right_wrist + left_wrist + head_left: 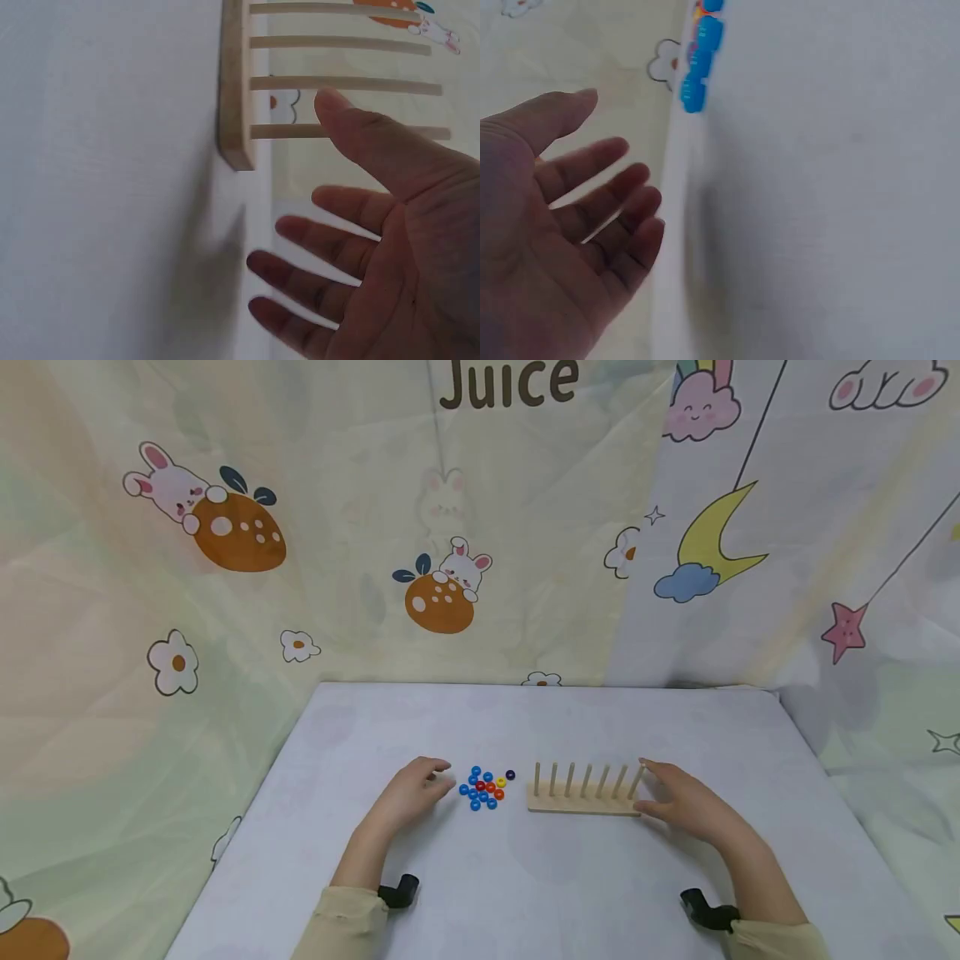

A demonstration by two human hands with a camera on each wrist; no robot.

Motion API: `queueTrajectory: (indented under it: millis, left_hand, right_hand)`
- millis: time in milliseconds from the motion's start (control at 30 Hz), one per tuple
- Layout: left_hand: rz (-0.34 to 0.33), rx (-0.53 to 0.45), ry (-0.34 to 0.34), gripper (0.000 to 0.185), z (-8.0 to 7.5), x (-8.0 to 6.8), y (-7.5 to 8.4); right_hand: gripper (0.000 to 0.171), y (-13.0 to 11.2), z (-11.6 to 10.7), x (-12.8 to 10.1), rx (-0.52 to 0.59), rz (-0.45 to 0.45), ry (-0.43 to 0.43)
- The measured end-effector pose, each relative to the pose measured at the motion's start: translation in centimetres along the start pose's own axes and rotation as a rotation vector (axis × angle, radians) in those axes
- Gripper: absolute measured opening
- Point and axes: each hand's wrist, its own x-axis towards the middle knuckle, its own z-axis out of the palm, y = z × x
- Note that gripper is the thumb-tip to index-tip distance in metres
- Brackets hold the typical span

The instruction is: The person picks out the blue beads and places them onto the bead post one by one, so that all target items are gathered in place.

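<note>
A loose cluster of small ring beads lies mid-table: several blue beads (476, 806), red and orange ones (499, 795), a yellow bead (501, 782) and a dark bead (510, 775). Just left of them hovers my left hand (411, 792), fingers relaxed, holding nothing; in the left wrist view its palm is bare beside blue beads (694, 93). To the right stands a wooden peg rack (585, 807) with several upright bare pegs. My right hand (690, 806) is at the rack's right end, fingers spread; the right wrist view shows its thumb over the end peg (289, 132), contact unclear.
The white table (570, 893) reaches back to a printed fabric backdrop (345, 568) with cartoon rabbits and flowers. Black wrist mounts (399, 891) stick out by both sleeves.
</note>
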Motion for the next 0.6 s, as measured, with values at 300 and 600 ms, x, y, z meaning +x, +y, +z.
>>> queueTrajectory:
  millis: [300,600]
  left_hand:
    - [0.058,-0.051,0.01,0.034,1.7,1.0,-1.9]
    - [0.108,-0.008,-0.016,0.037,2.9,2.3,-2.7]
  right_hand:
    - [0.073,1.9,1.8,1.3,0.05,-0.036,0.018]
    - [0.063,3.4,3.8,2.0,0.027,-0.086,0.087]
